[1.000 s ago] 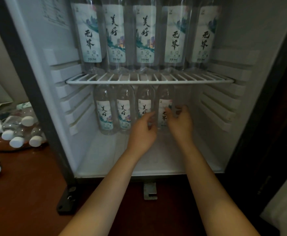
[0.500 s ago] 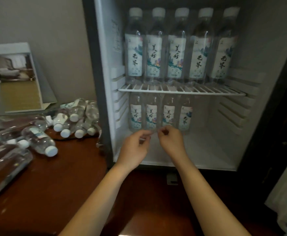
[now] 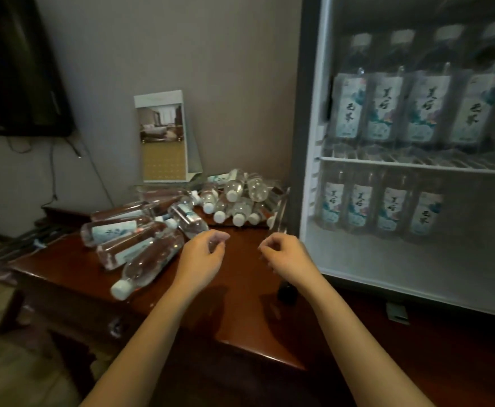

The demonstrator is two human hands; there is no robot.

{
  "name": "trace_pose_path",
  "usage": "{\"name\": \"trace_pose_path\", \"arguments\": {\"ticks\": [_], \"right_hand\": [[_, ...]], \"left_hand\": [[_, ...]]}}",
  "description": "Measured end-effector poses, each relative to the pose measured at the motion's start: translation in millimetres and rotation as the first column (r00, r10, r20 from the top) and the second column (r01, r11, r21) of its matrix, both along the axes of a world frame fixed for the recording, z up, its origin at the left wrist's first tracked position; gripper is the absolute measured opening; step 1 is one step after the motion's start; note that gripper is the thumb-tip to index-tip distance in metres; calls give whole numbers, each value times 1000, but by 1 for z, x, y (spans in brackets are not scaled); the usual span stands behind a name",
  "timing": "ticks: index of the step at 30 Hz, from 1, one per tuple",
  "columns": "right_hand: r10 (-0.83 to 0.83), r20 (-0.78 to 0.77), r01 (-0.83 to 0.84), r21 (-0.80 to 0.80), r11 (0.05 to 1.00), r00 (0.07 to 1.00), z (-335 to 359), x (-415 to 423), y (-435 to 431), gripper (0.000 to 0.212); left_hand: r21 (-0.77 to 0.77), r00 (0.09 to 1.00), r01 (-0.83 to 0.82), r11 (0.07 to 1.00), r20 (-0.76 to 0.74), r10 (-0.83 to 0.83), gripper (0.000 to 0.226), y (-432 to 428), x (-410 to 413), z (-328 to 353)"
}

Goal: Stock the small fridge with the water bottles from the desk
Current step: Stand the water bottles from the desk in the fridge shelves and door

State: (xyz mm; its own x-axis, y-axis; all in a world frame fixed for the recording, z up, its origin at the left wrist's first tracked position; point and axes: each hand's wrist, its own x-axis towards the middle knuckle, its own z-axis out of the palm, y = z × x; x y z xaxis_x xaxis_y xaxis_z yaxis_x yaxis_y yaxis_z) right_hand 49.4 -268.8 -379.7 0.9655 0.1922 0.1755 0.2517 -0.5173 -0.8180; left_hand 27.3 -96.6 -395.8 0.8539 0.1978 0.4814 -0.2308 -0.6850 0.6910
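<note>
The small fridge stands open on the right of the dark wooden desk. Upright labelled water bottles fill its wire shelf and the back of its floor. Clear water bottles lie on their sides on the desk: a near group with white caps and a farther pile by the fridge's side. My left hand hovers over the desk just right of the near group, fingers loosely curled, holding nothing. My right hand hangs beside the fridge's lower left corner, fingers loosely curled and empty.
A standing card with a room photo leans against the wall behind the bottles. A dark screen hangs on the wall at upper left, cables below it. The desk's front edge runs diagonally below my forearms.
Both hands have pulled out of the fridge and moved left over the desk. My view has swung left, bringing the lying bottles toward the middle.
</note>
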Motion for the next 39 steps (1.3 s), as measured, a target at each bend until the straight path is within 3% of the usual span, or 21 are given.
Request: {"name": "trace_pose_path", "arguments": {"ticks": [5, 8, 12, 14, 23, 28, 32, 35, 39], "right_hand": [[95, 2, -95, -15, 995, 995, -3, -4, 41, 16], [116, -2, -116, -49, 992, 993, -8, -4, 65, 19], [142, -49, -145, -66, 987, 989, -20, -3, 92, 21], [158, -74, -164, -75, 984, 985, -25, -3, 102, 21], [195, -128, -210, -118, 971, 972, -33, -4, 115, 12], [206, -101, -215, -84, 973, 973, -30, -8, 120, 34], [282, -48, -284, -28, 958, 958, -28, -14, 123, 66], [390, -29, -389, 39, 920, 920, -24, -18, 122, 88], [631, -146, -597, 218, 772, 762, -24, -29, 115, 85]], "left_hand": [[64, 957, -291, 954, 6, 292, 19, 61, -17, -2], [143, 876, -435, 889, -159, 455, 31, 92, -25, -5], [212, 790, -347, 914, -459, 406, 57, 115, -36, -17], [199, 792, -304, 932, -491, 363, 67, 120, -41, -24], [112, 888, -350, 930, -276, 368, 67, 132, -51, -19], [60, 920, -391, 918, -12, 392, 40, 131, -56, 17], [-16, 956, -244, 970, 161, 243, 38, 109, -58, 42], [-69, 968, -140, 988, 201, 151, 38, 88, -55, 54], [-117, 983, -88, 989, 153, 106, 44, 67, -50, 57]]}}
